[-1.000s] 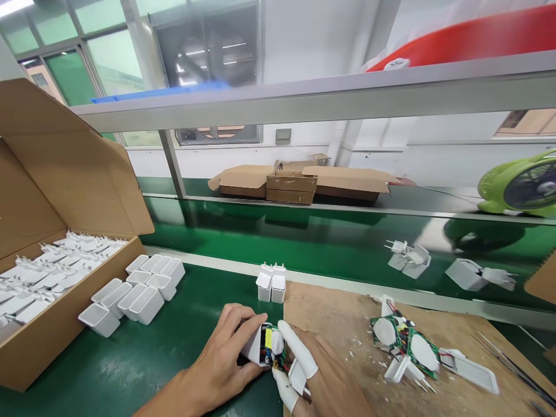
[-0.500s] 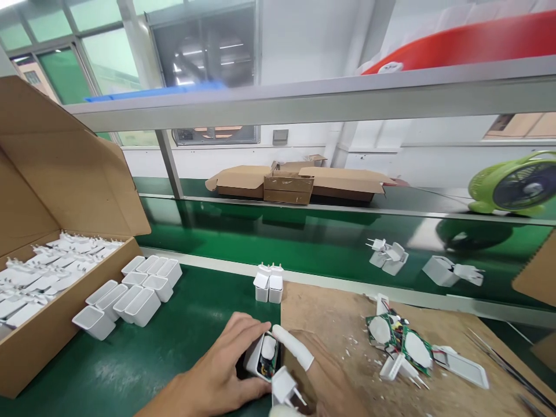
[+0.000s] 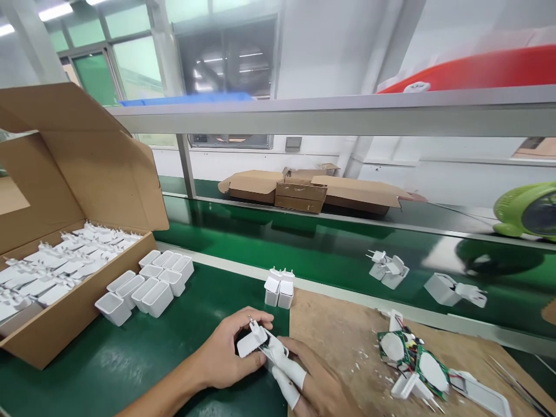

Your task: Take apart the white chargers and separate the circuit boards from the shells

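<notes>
My left hand is closed around a white plug charger, its fingers on the far side and its thumb on the near side. The charger's plug cover, with its metal pins pointing up, lies tilted over the case at the left. My right hand, with white finger cots on some fingers, grips the charger from the right, and these fingers hide much of the case. Just beyond the hands stand two white chargers with covers and pins on top. On the brown board lie green circuit boards wired to white plug covers.
Several empty white cases stand at the left beside an open carton full of plug covers. More chargers lie on the green belt. Tweezers rest at the right, below a green fan.
The plug cover has moved from the near side of the case, by my right hand, up and left over the case. My right fingers have closed in on the charger. The view has shifted left.
</notes>
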The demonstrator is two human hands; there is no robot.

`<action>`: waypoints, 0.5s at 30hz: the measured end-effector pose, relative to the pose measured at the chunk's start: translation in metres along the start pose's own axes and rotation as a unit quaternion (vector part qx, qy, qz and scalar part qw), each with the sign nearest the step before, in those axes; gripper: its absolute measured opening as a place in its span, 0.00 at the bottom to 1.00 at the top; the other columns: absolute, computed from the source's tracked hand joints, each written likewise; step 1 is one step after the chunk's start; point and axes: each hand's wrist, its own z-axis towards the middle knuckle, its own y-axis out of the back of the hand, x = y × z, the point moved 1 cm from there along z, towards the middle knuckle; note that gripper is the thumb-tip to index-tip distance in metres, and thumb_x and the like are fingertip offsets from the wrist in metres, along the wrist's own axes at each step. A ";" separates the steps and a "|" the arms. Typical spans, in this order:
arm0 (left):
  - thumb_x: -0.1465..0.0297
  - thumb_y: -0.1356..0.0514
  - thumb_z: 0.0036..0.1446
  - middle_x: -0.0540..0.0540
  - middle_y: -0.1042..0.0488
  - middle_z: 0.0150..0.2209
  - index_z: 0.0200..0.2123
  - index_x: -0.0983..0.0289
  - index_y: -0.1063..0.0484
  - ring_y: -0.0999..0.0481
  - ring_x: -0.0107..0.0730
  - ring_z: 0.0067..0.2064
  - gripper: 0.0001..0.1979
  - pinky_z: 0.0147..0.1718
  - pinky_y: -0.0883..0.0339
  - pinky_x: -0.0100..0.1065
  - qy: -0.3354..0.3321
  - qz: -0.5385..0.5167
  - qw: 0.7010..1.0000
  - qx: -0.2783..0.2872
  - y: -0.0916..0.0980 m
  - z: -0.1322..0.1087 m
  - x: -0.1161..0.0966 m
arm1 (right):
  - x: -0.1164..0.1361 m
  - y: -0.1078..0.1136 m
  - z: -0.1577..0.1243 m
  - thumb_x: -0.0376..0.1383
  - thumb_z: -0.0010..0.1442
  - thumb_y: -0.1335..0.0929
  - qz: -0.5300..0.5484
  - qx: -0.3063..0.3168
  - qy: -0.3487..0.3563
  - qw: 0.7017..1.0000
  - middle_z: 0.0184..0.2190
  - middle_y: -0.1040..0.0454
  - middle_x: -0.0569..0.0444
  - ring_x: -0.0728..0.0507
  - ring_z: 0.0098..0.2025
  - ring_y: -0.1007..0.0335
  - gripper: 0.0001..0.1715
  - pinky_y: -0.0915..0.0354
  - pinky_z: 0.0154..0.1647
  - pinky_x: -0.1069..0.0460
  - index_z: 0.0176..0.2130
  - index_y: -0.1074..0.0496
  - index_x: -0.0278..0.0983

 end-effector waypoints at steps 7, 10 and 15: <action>0.62 0.17 0.42 0.59 0.22 0.54 0.62 0.58 0.23 0.23 0.40 0.49 0.43 0.50 0.29 0.39 0.055 -0.097 0.990 0.084 0.033 0.004 -0.013 | 0.005 -0.008 0.003 0.29 0.74 0.37 0.008 -0.043 -0.005 0.999 0.59 0.22 0.42 0.40 0.54 0.18 0.28 0.20 0.55 0.49 0.69 0.37 0.41; 0.56 0.19 0.47 0.58 0.20 0.41 0.48 0.64 0.16 0.24 0.34 0.37 0.28 0.41 0.28 0.37 0.075 -0.095 0.991 0.054 0.036 0.002 -0.015 | 0.006 -0.011 -0.002 0.28 0.73 0.39 -0.008 -0.057 -0.003 0.998 0.57 0.21 0.43 0.40 0.50 0.16 0.27 0.19 0.51 0.50 0.68 0.37 0.41; 0.53 0.23 0.49 0.60 0.20 0.47 0.29 0.64 0.27 0.22 0.36 0.42 0.23 0.44 0.29 0.38 0.035 -0.041 0.997 -0.059 0.010 0.012 -0.012 | 0.007 -0.015 -0.008 0.25 0.67 0.41 -0.073 -0.024 -0.006 0.997 0.60 0.24 0.37 0.37 0.49 0.15 0.30 0.18 0.48 0.47 0.65 0.35 0.37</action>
